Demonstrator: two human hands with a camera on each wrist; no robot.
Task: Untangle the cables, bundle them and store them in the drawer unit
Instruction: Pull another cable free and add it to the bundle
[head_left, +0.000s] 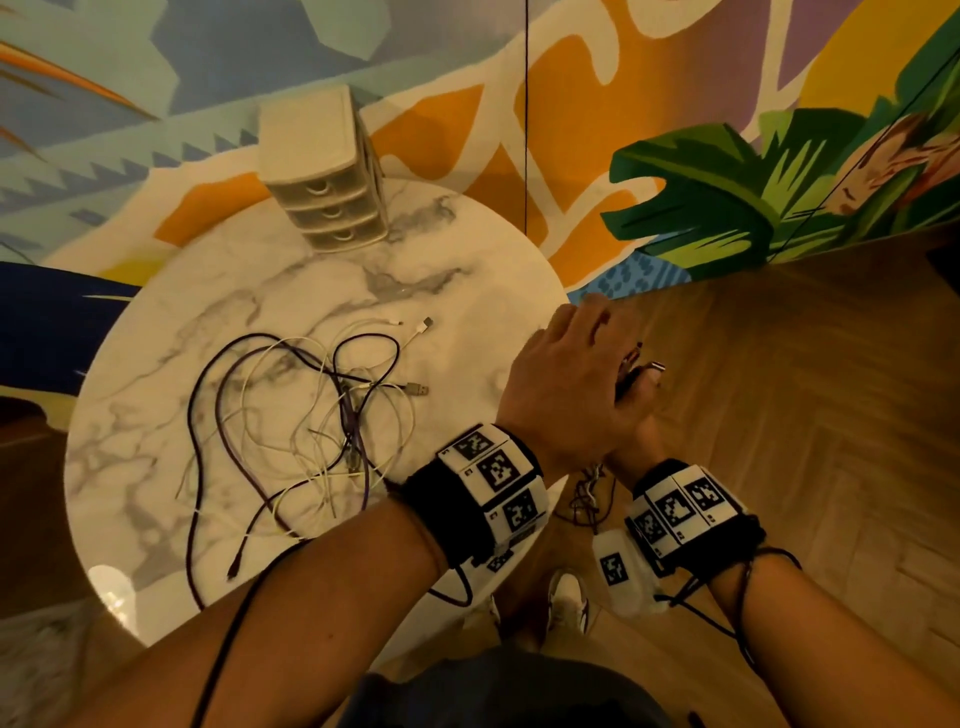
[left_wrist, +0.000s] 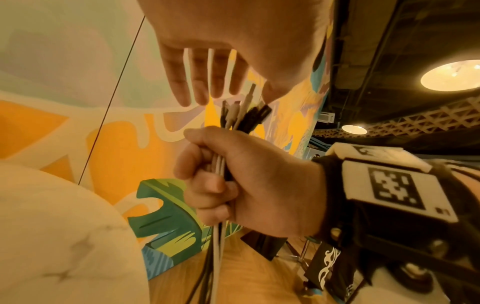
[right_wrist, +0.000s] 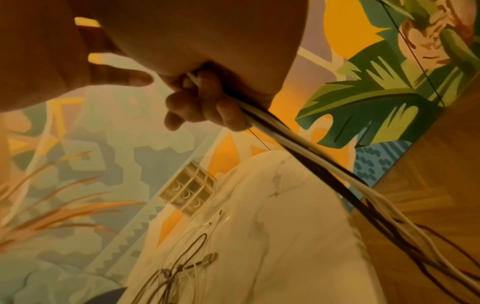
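Observation:
My right hand (left_wrist: 249, 181) grips a bunch of white and dark cables (left_wrist: 244, 115), whose plug ends stick up out of the fist. The rest of the bunch hangs down past the table's edge (right_wrist: 298, 148). My left hand (left_wrist: 207, 78) hovers just above the plugs with straight fingers, and its thumb is close to them. In the head view the left hand (head_left: 571, 384) covers most of the right hand (head_left: 631, 447). A loose tangle of white and purple cables (head_left: 311, 415) lies on the round marble table (head_left: 467, 270). The beige drawer unit (head_left: 332, 208) stands at the table's far edge, its three drawers closed.
Both hands are off the table's right edge, above the wooden floor (head_left: 779, 415). A painted wall (head_left: 675, 182) runs right behind the table. My feet in white shoes (head_left: 566, 597) are below the hands. Thin sensor leads run along both forearms.

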